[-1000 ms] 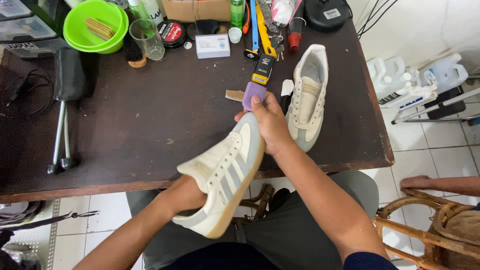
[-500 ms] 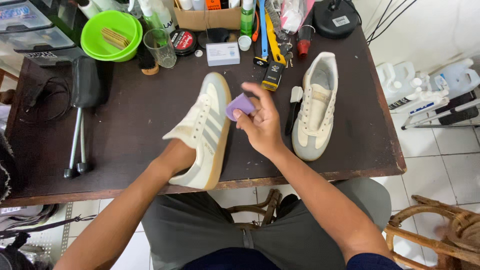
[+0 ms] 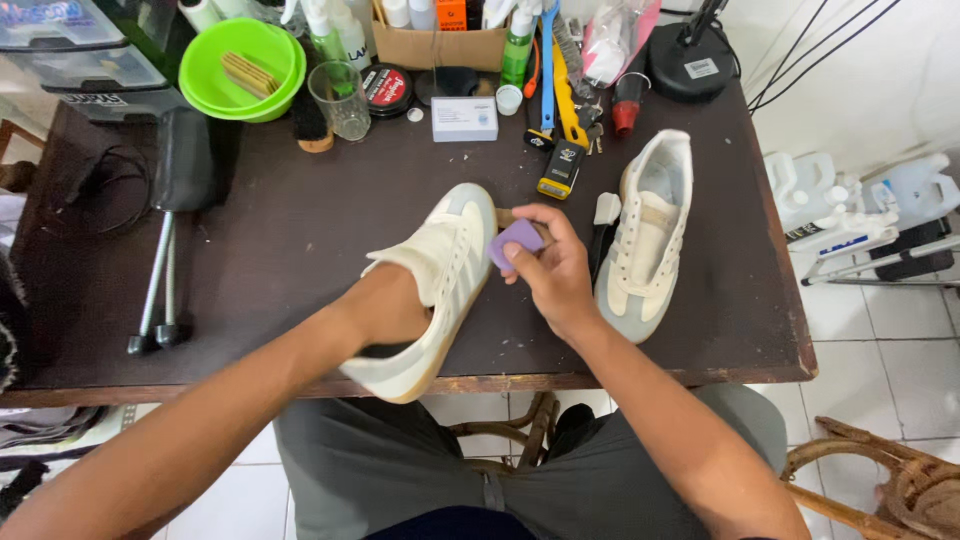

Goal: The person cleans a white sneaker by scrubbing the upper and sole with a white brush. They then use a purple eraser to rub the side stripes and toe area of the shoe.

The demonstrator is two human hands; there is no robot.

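Note:
My left hand (image 3: 385, 305) is pushed inside a cream sneaker (image 3: 440, 270) with a gum sole, holding it on its side over the dark table's (image 3: 280, 230) front edge. With my right hand (image 3: 550, 265) I pinch a small purple block (image 3: 515, 242) against the sneaker's side, near its stripes. The matching second sneaker (image 3: 645, 235) lies sole-down on the table just right of my right hand.
A green bowl (image 3: 240, 65), a clear glass (image 3: 340, 100), a round tin (image 3: 387, 90), a white box (image 3: 464, 118), bottles, a cardboard box and tools line the table's back. A folded tripod (image 3: 165, 240) lies at the left. A wooden chair (image 3: 880, 480) stands at bottom right.
The sneaker on my left hand rose from my lap up over the table and turned on its side. My right hand followed it, keeping the purple block on its side.

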